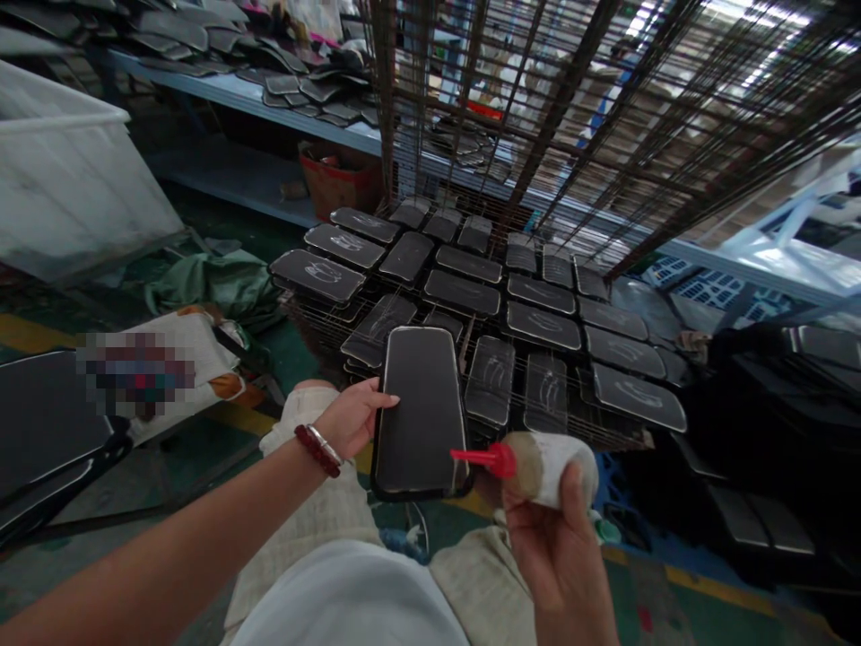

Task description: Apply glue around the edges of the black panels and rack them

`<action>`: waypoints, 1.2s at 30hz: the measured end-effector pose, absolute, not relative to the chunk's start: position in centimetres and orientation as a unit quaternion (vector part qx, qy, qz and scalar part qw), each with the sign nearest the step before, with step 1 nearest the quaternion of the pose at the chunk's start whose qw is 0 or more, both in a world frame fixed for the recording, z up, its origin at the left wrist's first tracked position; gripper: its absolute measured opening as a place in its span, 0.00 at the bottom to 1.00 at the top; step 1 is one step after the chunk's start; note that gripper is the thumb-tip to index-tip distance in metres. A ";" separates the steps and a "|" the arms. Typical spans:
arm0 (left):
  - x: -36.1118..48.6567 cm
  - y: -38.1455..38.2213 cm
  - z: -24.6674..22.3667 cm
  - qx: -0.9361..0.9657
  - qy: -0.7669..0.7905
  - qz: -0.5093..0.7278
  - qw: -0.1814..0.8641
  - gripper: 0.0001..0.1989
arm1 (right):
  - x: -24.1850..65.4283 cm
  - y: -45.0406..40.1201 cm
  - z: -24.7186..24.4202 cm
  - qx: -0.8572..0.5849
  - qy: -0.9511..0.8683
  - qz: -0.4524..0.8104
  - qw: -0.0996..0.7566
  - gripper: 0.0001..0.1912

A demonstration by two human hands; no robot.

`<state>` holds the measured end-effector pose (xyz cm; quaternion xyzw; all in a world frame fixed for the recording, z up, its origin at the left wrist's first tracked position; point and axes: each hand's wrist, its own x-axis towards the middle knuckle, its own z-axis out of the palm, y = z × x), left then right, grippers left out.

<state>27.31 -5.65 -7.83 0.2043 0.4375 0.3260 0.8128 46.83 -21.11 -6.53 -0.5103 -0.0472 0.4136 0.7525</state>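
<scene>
My left hand [353, 414] grips the left edge of a black rounded panel [421, 417], thumb on its face and fingers underneath. The panel is tilted toward me above my lap, and its face looks plain and dark. In my right hand [548, 529] is a glue bottle [558, 462] with a whitish body and a red nozzle. It lies on its side in my grip, the nozzle tip pointing left over the panel's right edge. Whether the tip touches the panel I cannot tell. Just beyond, similar black panels [543, 325] with pale squiggles lie on a wire rack [323, 327].
A tall wire grid [538, 99] stands upright behind the rack. At left are a white bin [73, 170] and a pile of dark panels [50, 404]. A blue shelf [269, 112] holds more panels at the back, with a cardboard box [340, 184] below.
</scene>
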 end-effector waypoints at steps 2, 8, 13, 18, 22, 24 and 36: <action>27.9 -6.7 -7.4 0.224 0.426 0.295 0.826 0.15 | 47.9 -19.7 -5.9 -0.501 -0.058 0.390 0.771 0.18; 29.5 -8.4 -6.1 0.244 0.389 0.226 0.859 0.14 | 49.6 -17.2 -6.1 -0.530 -0.145 0.299 0.780 0.23; 29.8 -8.0 -6.1 0.246 0.383 0.229 0.860 0.14 | 48.8 -18.1 -6.6 -0.537 -0.228 0.313 0.749 0.28; 29.3 -7.1 -5.9 0.250 0.374 0.239 0.860 0.17 | 51.0 -19.0 -6.2 -0.559 -0.173 0.376 0.719 0.27; 29.1 -6.9 -5.7 0.254 0.368 0.218 0.867 0.17 | 52.5 -18.4 -5.2 -0.550 -0.200 0.258 0.769 0.24; 29.2 -6.9 -5.7 0.256 0.362 0.210 0.872 0.17 | 52.3 -18.3 -5.0 -0.529 -0.249 0.237 0.776 0.24; 29.0 -6.4 -5.4 0.262 0.371 0.205 0.867 0.17 | 53.4 -18.9 -4.0 -0.548 -0.265 0.262 0.749 0.24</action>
